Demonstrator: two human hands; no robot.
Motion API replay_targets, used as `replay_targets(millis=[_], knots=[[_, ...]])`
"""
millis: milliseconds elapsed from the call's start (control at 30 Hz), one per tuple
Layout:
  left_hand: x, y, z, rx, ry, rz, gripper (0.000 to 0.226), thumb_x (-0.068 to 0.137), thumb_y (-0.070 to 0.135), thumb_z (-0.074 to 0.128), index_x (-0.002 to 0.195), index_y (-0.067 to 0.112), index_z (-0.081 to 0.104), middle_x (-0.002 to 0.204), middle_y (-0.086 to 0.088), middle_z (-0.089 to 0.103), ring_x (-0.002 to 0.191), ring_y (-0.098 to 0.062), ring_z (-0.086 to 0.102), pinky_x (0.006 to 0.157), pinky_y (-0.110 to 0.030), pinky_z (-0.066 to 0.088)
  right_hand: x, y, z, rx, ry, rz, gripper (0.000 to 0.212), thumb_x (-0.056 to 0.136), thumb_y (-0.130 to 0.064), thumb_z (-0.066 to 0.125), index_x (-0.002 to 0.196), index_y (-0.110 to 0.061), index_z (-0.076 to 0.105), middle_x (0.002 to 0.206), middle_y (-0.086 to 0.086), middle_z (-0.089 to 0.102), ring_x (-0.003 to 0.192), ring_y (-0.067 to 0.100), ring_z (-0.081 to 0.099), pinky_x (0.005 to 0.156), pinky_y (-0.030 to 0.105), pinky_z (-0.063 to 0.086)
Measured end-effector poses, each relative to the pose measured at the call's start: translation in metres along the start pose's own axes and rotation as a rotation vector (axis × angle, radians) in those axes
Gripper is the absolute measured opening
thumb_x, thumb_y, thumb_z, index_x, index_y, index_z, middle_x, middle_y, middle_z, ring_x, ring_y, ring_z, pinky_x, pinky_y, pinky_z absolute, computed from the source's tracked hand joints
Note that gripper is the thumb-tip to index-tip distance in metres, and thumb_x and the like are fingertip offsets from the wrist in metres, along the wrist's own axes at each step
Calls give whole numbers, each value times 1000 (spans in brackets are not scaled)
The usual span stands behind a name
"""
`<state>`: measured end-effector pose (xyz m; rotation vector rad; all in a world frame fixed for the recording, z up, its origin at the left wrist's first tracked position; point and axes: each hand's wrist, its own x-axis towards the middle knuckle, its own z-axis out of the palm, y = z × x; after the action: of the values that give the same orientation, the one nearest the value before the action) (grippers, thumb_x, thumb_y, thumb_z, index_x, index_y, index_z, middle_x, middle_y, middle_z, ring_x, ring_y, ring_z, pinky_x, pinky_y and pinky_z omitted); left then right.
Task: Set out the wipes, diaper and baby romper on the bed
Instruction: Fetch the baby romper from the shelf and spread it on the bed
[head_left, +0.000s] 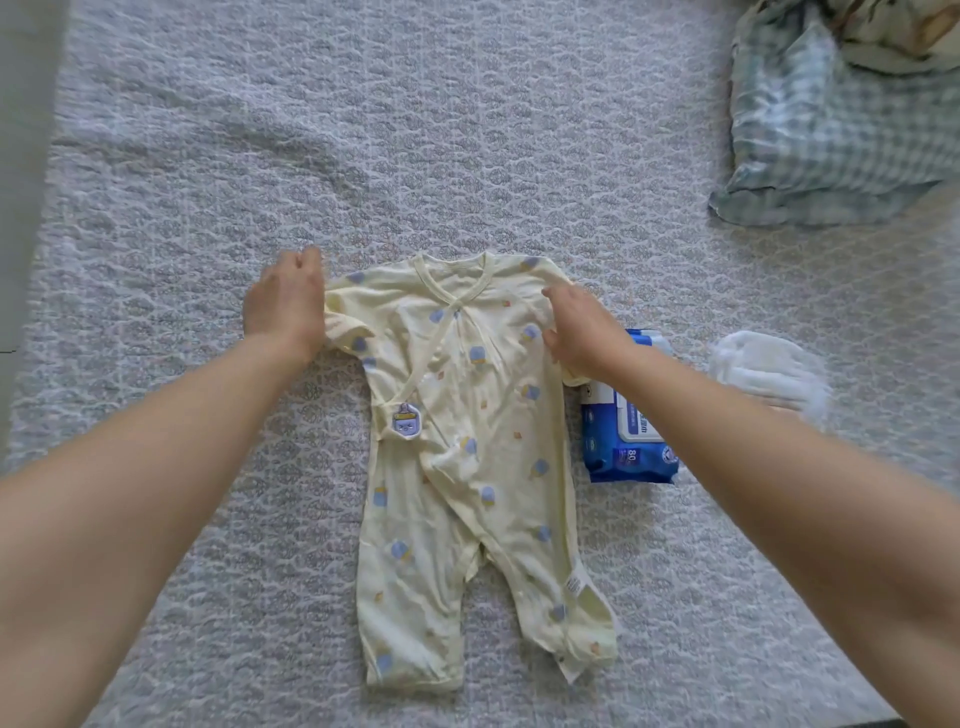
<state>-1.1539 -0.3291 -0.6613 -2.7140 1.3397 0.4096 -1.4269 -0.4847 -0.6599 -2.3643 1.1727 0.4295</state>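
Note:
A pale yellow baby romper (467, 441) with small blue prints lies flat on the grey quilted bed (208, 182), neck away from me, legs toward me. My left hand (285, 304) covers the end of its left sleeve, fingers curled on the fabric. My right hand (576, 327) rests on the right shoulder and sleeve, fingers bent down onto the cloth. A blue pack of wipes (623, 421) lies just right of the romper, partly under my right forearm. A white diaper (769, 374) sits further right, blurred.
A crumpled green-and-white checked blanket (831, 119) is piled at the far right corner of the bed. A pale wall or bed edge (21, 156) runs along the left side.

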Motion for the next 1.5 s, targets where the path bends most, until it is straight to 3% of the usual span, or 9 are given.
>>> replay_targets(millis=[133,267,433,567,633,800,1100,1333,1500], knots=[[-19,0,-19,10,-118,22,41,83,2,61,122,7,50,123,-16,52,104,-36,55,74,-45,49,-27,-12,-10,21,-28,2,37,92,-11,50,127,-1,46,130,18,51,116,36,50,93,43,45],[-66,16,-42,-5,-170,74,28,88,10,53,116,11,56,117,-12,57,101,-34,58,70,-42,47,-67,-30,-21,54,-74,8,39,93,-12,48,130,-4,44,128,17,53,114,35,51,91,44,47],[-145,33,-67,-132,-170,108,19,92,14,45,106,11,58,109,-11,63,95,-33,60,71,-43,51,-132,-53,-39,62,-79,-19,43,94,-14,47,136,-6,43,131,17,54,117,32,52,91,39,45],[-215,43,-85,-215,-113,76,16,96,19,44,99,13,58,101,-9,64,90,-31,59,63,-35,43,-192,-67,-52,-49,-85,-116,37,92,-13,44,128,-7,45,124,15,56,110,32,52,84,42,48],[-249,47,-98,-275,-57,24,15,95,18,46,98,13,59,97,-10,66,84,-30,58,60,-34,41,-225,-72,-59,-105,-70,-190,35,92,-13,43,127,-6,45,121,14,56,108,32,52,83,42,49],[-339,47,-128,-443,69,-167,27,96,21,47,117,12,61,106,-13,67,95,-32,60,70,-40,51,-305,-91,-77,-114,-49,-307,35,95,-16,45,129,-5,44,126,14,54,114,32,49,87,39,46],[-511,29,-127,-651,135,-540,24,95,19,49,112,10,64,107,-9,70,99,-30,60,78,-42,51,-411,-136,-65,-174,-97,-537,36,98,-19,43,131,-6,43,125,12,53,117,32,48,92,38,43],[-612,-8,-119,-666,222,-859,25,95,18,48,114,15,64,107,-9,69,101,-30,60,74,-40,51,-456,-204,-33,-293,-210,-659,33,96,-13,40,127,-4,47,126,12,52,114,33,50,88,40,45],[-658,-58,-111,-651,219,-940,26,96,22,46,117,19,62,103,-4,68,92,-24,61,65,-33,47,-473,-273,-1,-313,-263,-749,30,97,-15,39,125,-7,46,124,10,54,116,30,49,83,40,45]])
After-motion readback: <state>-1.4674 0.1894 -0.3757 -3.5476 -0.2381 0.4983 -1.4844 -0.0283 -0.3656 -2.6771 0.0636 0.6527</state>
